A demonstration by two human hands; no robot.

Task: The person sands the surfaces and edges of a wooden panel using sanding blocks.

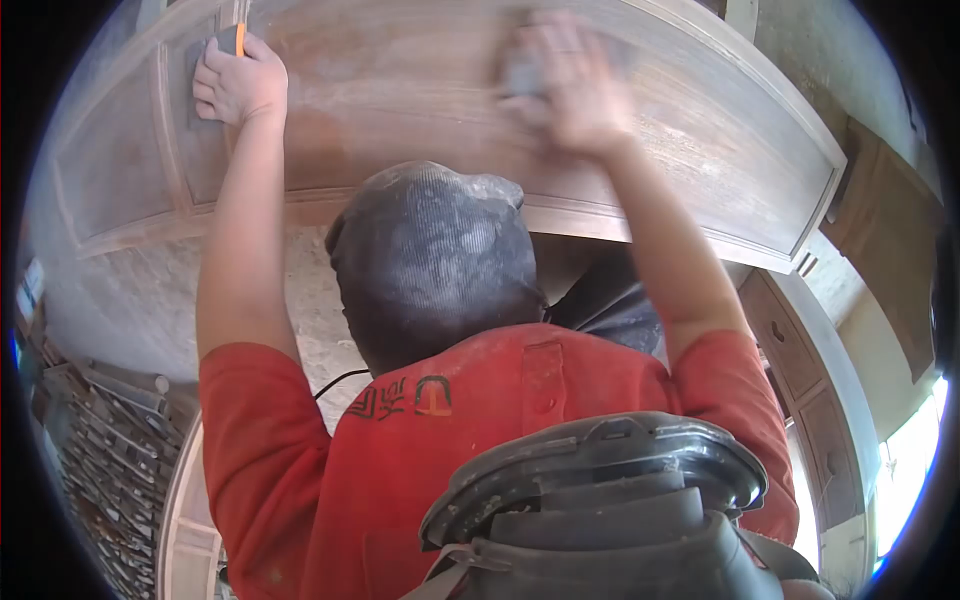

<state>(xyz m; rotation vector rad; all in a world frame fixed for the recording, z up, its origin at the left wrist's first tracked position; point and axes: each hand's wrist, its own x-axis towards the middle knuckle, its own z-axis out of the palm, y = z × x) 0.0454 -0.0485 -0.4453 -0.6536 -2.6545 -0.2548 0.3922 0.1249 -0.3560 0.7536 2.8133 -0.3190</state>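
Note:
A long panelled wooden piece (400, 90) with raised frame strips lies across the top of the view. My left hand (245, 85) is closed around a dark grey sanding pad (228, 42) with an orange strip at its edge, near a frame strip at the upper left. On the broad panel, my right hand (580, 85) is smeared by motion. Under its fingers is a grey pad (524, 76), also blurred, which looks like sandpaper. Pale dust streaks mark the wood to the right of that hand.
My dusty dark knee (435, 255) is below the panel's near edge. A respirator (600, 500) fills the bottom of the view. Brown drawer fronts (790, 350) stand at the right. Many thin stacked pieces (110, 470) lie at the lower left.

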